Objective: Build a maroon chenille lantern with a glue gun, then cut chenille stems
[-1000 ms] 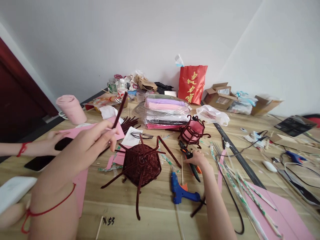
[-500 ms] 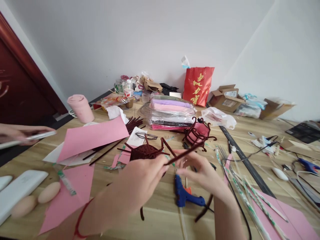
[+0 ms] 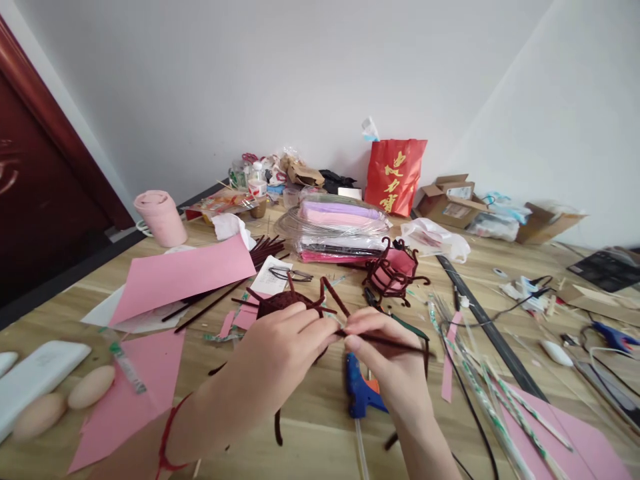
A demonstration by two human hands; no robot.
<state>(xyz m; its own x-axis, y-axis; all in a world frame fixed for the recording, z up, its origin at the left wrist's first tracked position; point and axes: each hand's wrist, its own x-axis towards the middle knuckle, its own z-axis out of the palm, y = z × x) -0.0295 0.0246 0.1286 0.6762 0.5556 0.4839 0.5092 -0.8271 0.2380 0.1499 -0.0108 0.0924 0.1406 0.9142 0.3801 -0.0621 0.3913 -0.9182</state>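
My left hand [image 3: 285, 350] is closed on a dark brown piece made of pipe cleaners [image 3: 273, 305], with loose stems sticking out around it; the palm hides much of it. Close beside it, my right hand [image 3: 393, 357] pinches a dark brown pipe cleaner [image 3: 407, 344] near the left fingertips, its free end pointing right. A bent stem [image 3: 335, 297] rises between the hands. Partly covered by my right hand is a blue glue gun [image 3: 359, 393] on the table. Beyond the hands stands a brown pipe-cleaner lantern frame with pink panels [image 3: 393, 270].
Pink sheets [image 3: 187, 277] and a bundle of pipe cleaners [image 3: 265, 250] lie to the left, with two eggs [image 3: 91, 387] and a white power bank [image 3: 45, 377]. Plastic-wrapped packs [image 3: 343, 230] and a red bag [image 3: 395, 177] stand behind. Green-and-white strips [image 3: 493, 393] and cables lie right.
My right fingers have closed into a pinch, and the pipe cleaner has swung down from slanting upward to nearly level. Another person's hands with a phone have left the view at left.
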